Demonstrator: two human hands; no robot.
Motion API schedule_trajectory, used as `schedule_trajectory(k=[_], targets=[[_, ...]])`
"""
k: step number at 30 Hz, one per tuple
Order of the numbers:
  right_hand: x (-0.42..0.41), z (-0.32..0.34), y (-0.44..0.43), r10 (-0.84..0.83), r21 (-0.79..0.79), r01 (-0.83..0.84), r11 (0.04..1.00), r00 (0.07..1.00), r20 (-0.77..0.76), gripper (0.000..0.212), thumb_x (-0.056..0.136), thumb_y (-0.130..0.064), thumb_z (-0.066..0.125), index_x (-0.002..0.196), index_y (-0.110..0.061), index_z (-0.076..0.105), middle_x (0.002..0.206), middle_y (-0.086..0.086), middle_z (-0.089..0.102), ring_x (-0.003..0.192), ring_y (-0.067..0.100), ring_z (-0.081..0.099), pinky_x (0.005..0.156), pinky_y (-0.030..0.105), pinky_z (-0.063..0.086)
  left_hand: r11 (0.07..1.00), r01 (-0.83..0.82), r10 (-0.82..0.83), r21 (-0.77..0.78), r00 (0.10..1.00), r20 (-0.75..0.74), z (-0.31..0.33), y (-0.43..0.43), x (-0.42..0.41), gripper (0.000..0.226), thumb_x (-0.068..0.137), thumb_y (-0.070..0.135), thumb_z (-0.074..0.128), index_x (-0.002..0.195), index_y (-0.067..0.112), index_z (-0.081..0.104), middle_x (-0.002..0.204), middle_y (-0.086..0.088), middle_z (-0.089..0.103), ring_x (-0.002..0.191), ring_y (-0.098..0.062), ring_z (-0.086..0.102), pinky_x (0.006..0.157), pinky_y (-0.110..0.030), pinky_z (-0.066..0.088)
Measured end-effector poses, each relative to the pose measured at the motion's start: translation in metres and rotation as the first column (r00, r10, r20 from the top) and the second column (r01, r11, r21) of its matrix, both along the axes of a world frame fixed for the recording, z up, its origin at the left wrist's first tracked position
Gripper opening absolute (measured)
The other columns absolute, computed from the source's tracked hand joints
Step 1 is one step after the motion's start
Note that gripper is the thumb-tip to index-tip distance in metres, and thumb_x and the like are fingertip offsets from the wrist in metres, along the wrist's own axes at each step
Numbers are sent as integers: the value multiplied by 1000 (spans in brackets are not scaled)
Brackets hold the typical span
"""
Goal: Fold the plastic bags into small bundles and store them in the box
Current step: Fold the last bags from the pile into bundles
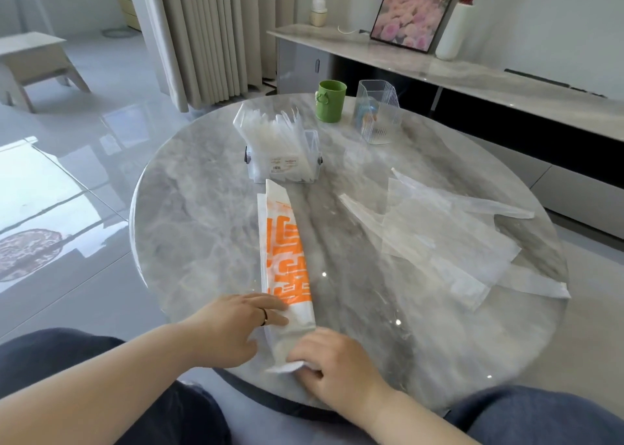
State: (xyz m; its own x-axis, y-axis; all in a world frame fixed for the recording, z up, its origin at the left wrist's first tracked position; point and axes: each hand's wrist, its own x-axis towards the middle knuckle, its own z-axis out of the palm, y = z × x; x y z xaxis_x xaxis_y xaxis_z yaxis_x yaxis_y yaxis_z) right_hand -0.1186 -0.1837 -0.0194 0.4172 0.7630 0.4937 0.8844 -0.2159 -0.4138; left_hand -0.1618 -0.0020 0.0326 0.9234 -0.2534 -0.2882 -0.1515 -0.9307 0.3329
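Observation:
A white plastic bag with orange print (pixel 285 245) lies folded into a long narrow strip on the round marble table (pixel 189 215), running from the near edge toward the box. My left hand (pixel 236 326) rests flat on the strip's near end with straight fingers. My right hand (pixel 334 363) pinches the strip's near corner at the table edge. A clear storage box (pixel 287 164) stands mid-table, holding several folded white bags upright. Loose translucent bags (pixel 449 238) lie spread flat on the right side of the table.
A green cup (pixel 331 102) and a clear ribbed holder (pixel 378 114) stand at the table's far side. Behind them runs a low marble cabinet (pixel 472 73) with a picture frame, vase and small camera. My knees sit under the near table edge.

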Motion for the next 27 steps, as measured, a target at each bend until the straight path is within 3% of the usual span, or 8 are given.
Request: schedule_trajectory(k=[4, 7, 9, 11, 15, 19, 23, 27], targets=[[18, 24, 12, -83, -46, 71, 996, 919, -384, 22, 67, -39, 52, 74, -20, 63, 71, -7, 62, 77, 8, 45, 66, 11, 33, 995, -28, 32, -94, 999, 31, -6, 1, 2, 50, 83, 30, 56, 132, 32, 46, 143, 24, 28, 135, 3, 21, 101, -4, 5], [36, 40, 24, -187, -187, 99, 977, 820, -540, 33, 60, -52, 51, 59, -20, 60, 63, -16, 48, 79, 5, 41, 73, 14, 35, 981, -69, 83, -179, 994, 68, -10, -2, 8, 80, 57, 74, 54, 125, 31, 54, 130, 29, 38, 124, 9, 30, 96, 0, 8], [50, 48, 34, -215, -225, 96, 970, 769, -603, 27, 67, -39, 66, 51, -31, 46, 62, -17, 48, 77, 3, 39, 73, 15, 35, 954, -128, 139, -270, 990, 21, -9, -2, 12, 97, 37, 87, 47, 117, 33, 58, 110, 38, 38, 104, 22, 32, 90, 6, 14], [62, 53, 44, -237, -242, 99, 965, 727, -645, 40, 77, -22, 70, 51, -33, 42, 68, -15, 43, 79, 6, 41, 72, 15, 34, 911, -193, 197, -365, 980, -25, -9, -2, 14, 80, 38, 84, 55, 102, 36, 61, 98, 36, 42, 93, 22, 39, 85, 5, 24], [81, 52, 63, -315, -358, 104, 928, 731, -605, 40, 80, -25, 67, 51, -34, 41, 80, -7, 38, 90, 15, 47, 87, 27, 42, 840, -356, 365, -410, 929, -59, -17, 2, 19, 28, 65, 47, 73, 74, 26, 55, 79, 20, 52, 74, 1, 50, 69, -8, 38], [87, 40, 63, -383, -460, 132, 878, 770, -510, 40, 84, -31, 62, 53, -35, 37, 77, -8, 36, 98, 20, 46, 88, 26, 38, 770, -436, 465, -466, 883, -59, -19, 3, 21, 35, 72, 30, 74, 70, 32, 40, 79, 14, 57, 81, -3, 57, 69, -12, 40], [88, 39, 61, -357, -515, 131, 847, 858, -370, 44, 90, -34, 53, 56, -27, 26, 67, -17, 29, 86, 12, 32, 74, 23, 24, 831, -353, 380, -431, 925, -24, -19, 4, 16, 50, 52, 59, 61, 91, 42, 35, 94, 28, 51, 84, 13, 49, 75, -5, 38], [92, 35, 65, -373, -492, 171, 854, 860, -348, 44, 90, -39, 52, 56, -29, 25, 76, -4, 39, 85, 15, 34, 72, 23, 23, 989, -121, 146, -86, 909, 391, -31, 0, 17, 70, 48, 75, 35, 111, 43, 40, 77, 33, 55, 83, 9, 42, 83, -5, 33]])
